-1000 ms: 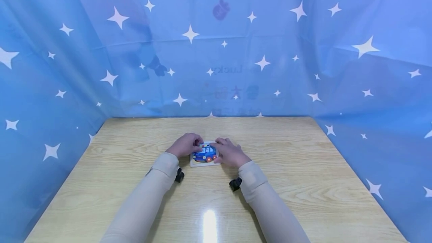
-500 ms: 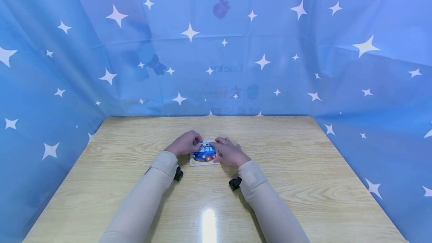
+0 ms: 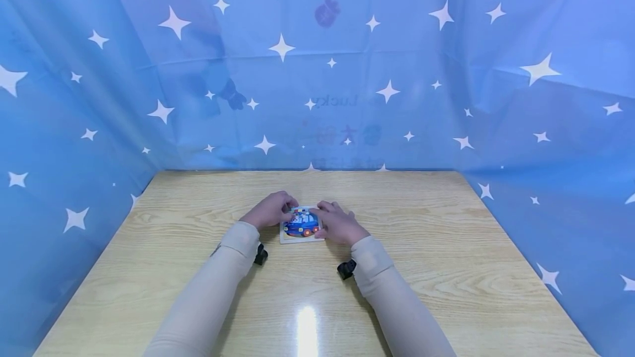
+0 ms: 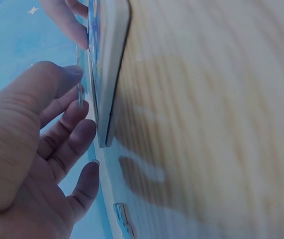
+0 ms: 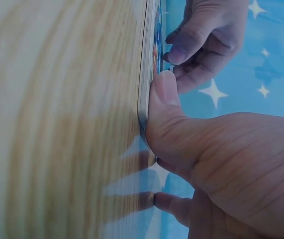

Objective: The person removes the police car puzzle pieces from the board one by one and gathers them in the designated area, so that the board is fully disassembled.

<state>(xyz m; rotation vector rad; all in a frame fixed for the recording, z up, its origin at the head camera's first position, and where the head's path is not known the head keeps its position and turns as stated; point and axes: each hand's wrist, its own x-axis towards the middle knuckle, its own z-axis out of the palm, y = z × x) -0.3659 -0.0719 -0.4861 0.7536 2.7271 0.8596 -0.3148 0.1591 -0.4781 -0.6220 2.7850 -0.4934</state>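
Observation:
A small square jigsaw puzzle (image 3: 302, 239) with a light frame and a picture of a blue car lies flat on the table, between both hands in the head view. At its upper left, my left hand (image 3: 270, 209) pinches a thin puzzle piece (image 4: 80, 92) between thumb and fingers, seen edge-on in the left wrist view, just over the board. My right hand (image 3: 339, 225) holds the right side of the puzzle; its thumb (image 5: 166, 89) presses on the near right edge and a finger lies across the top right. The fingers hide part of the picture's upper corners.
The wooden table (image 3: 421, 236) stretches around the puzzle on all sides. A blue curtain (image 3: 238, 70) with white stars hangs behind the table and along both sides. Light glares off the tabletop in front.
My left fingers have shifted slightly over the upper left of the puzzle, and more of the car's face shows beside the thumb. The right hand keeps its hold on the puzzle.

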